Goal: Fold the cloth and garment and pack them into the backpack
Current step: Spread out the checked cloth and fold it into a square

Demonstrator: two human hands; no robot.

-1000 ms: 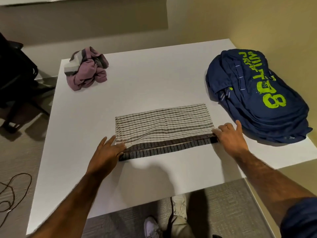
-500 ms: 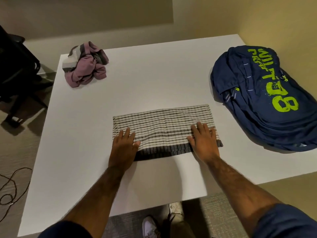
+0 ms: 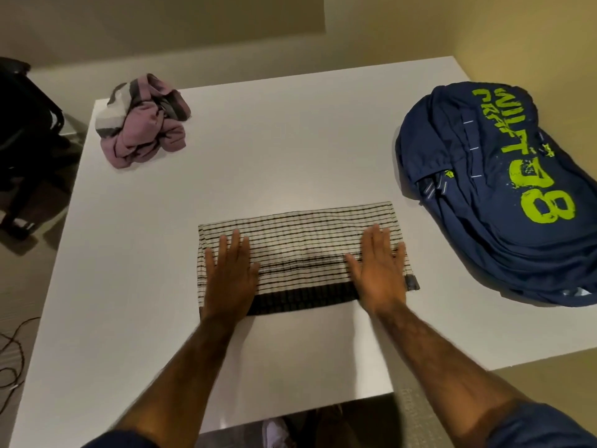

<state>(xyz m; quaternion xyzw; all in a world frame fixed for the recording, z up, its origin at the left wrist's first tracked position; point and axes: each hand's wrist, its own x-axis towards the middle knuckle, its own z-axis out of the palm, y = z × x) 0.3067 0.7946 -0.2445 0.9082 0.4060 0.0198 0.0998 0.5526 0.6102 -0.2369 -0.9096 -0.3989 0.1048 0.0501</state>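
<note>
A checked white-and-black cloth lies folded into a long strip on the white table, with a dark band along its near edge. My left hand presses flat on its left end, fingers straight. Flat on the right end lies my right hand, fingers straight too. A crumpled pink and grey garment sits at the table's far left corner. The navy backpack with lime-green lettering lies on its side at the right edge; I cannot tell whether it is open.
A dark chair stands on the floor left of the table. A thin cable trails on the floor at lower left. The wall runs close along the table's right side. My shoes show under the near edge.
Both hands have moved from the cloth's near corners onto its top, then slid further away from me across it, now pressing flat. The cloth stays folded in place.
</note>
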